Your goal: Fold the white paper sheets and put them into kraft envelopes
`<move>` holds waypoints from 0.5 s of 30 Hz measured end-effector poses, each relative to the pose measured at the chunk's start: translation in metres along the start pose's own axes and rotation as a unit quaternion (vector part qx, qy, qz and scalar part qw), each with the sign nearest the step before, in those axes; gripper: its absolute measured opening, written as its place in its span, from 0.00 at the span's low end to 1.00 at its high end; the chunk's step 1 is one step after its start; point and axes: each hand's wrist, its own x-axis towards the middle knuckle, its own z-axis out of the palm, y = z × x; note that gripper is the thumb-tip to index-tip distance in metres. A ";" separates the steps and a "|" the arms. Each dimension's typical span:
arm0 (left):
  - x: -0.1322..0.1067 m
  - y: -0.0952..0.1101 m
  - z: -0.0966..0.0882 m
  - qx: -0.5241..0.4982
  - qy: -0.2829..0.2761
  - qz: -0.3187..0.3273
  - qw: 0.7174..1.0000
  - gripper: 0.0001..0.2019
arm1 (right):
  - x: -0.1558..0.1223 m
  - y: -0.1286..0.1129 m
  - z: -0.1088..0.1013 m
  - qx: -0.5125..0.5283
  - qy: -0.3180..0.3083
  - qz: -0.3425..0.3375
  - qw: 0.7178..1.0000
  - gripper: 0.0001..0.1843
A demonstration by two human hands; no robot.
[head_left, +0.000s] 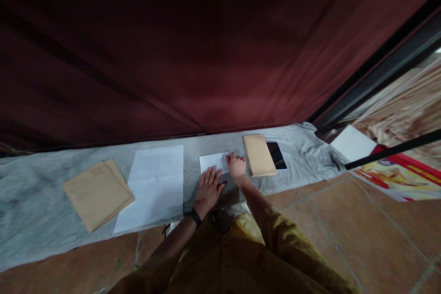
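Observation:
A small folded white paper lies on the grey cloth spread over the floor. My left hand lies flat with fingers stretched out, its fingertips on the paper's near edge. My right hand has its fingers curled and presses on the paper's right end. A black band sits on my left wrist.
A large white sheet lies left of my hands, and a stack of brown envelopes further left. Another brown envelope stack and a dark tablet lie to the right. A dark red curtain hangs behind. Papers lie on the tiled floor at right.

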 end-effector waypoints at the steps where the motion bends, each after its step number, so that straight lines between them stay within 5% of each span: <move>1: 0.000 0.000 0.000 0.000 -0.002 0.000 1.000 0.28 | 0.000 0.000 -0.002 0.003 -0.002 -0.001 1.000 0.21; 7: 0.002 0.000 -0.002 -0.004 -0.010 0.002 1.000 0.28 | -0.014 -0.009 -0.010 0.050 0.055 -0.004 0.997 0.20; 15: 0.003 -0.007 0.000 -0.004 -0.072 0.018 0.997 0.28 | -0.048 -0.038 0.027 0.160 0.062 -0.244 0.954 0.25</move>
